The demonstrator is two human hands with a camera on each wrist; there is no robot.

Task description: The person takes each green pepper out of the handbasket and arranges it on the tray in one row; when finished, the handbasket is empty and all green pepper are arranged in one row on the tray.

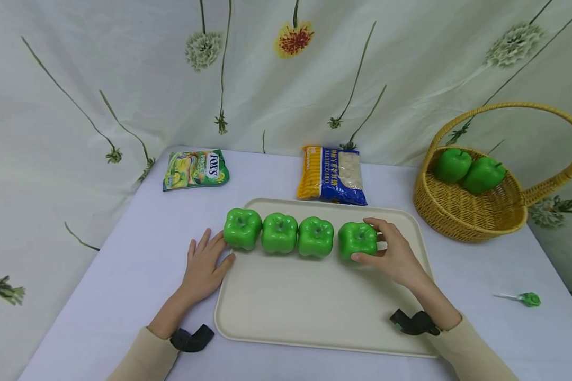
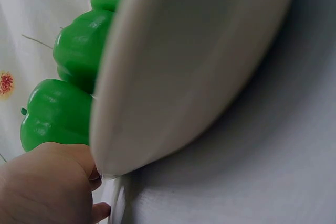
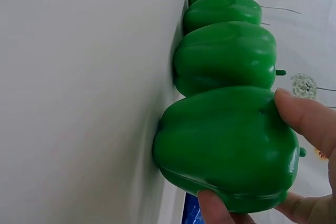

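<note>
Site type: staged tabletop recording station – the wider room cannot be identified. Indicators: a flower-printed cloth (image 1: 138,69) forms the backdrop ahead of, and to either side of, the left hand (image 1: 205,267) and right hand (image 1: 394,254). A plain white counter (image 1: 119,296) extends beneath both. Black wrist cameras (image 1: 192,338) are fitted just behind the hands. Household goods are set out as props – food packets (image 1: 331,174) ahead of the hands, a wicker basket (image 1: 448,219) beyond the right hand, to its right.
</note>
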